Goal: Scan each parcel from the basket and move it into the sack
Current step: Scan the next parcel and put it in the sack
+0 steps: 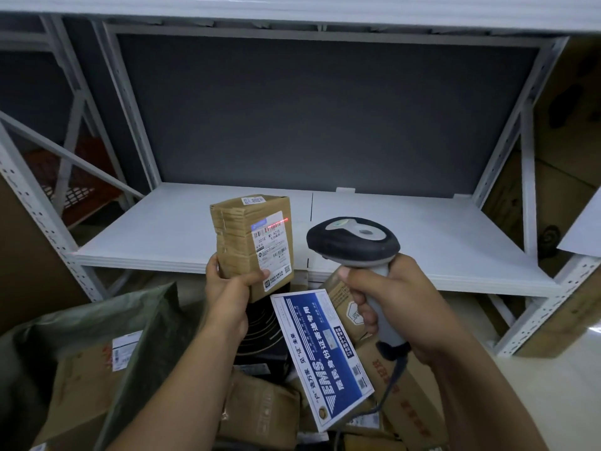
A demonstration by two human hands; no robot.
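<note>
A taped brown parcel (252,245) stands upright in the air before the white shelf (422,229), long axis vertical, label facing the scanner (354,242), a red line across its barcode. The left hand (232,289) grips its lower end; the right hand (393,307) wraps the scanner's handle. The green sack (97,320) lies lower left.

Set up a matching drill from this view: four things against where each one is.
1. taped brown parcel
2. scanner
3. blue-and-white envelope
4. green sack

A. gripped in the right hand
B. at lower left, boxes inside
C. held up in the left hand, red line on its label
D. lying on the pile of boxes below the hands

Pairs: 1-C, 2-A, 3-D, 4-B
</note>
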